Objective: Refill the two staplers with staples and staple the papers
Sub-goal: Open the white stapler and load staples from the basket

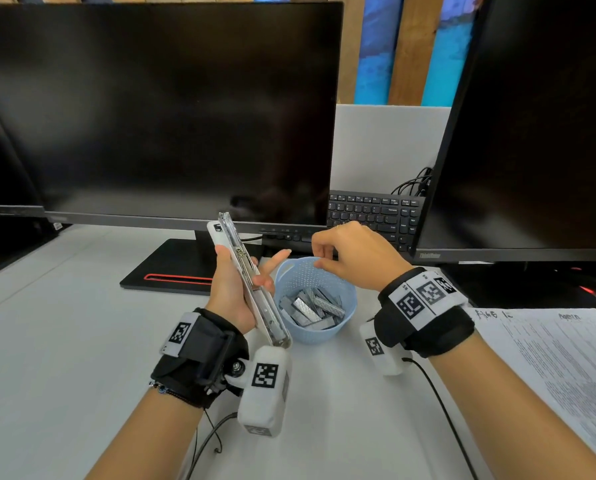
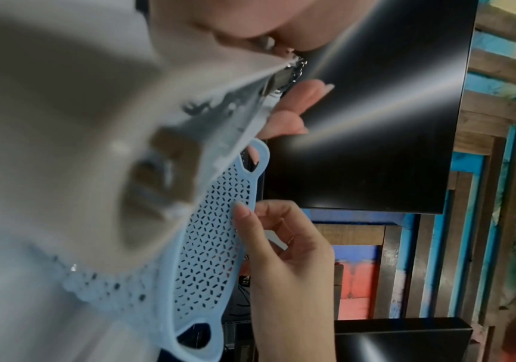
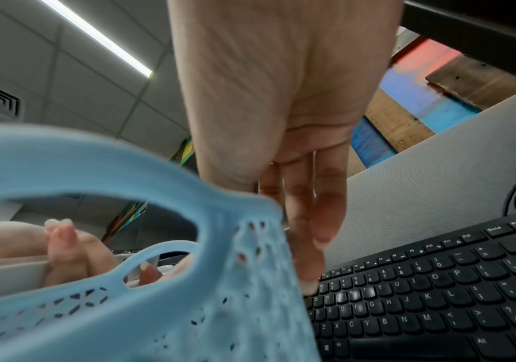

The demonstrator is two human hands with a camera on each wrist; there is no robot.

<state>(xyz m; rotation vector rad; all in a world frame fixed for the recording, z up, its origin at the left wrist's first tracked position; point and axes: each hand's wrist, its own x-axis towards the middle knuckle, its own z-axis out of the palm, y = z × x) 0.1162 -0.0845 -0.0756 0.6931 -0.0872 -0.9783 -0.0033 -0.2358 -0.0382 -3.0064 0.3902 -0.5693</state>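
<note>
Opened stapler (image 1: 246, 271) held for refilling.
Gripped upright in left hand (image 1: 228, 292); right hand (image 1: 350, 252), fingers loosely apart, poised above staples (image 1: 312, 308) in basket (image 1: 347, 289).

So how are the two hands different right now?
The left hand grips an opened white stapler, tilted up off the desk; the right hand holds nothing. The left sits beside the blue basket; the right hangs over its far rim, fingers loosely curled. Both wear black wrist straps.
</note>
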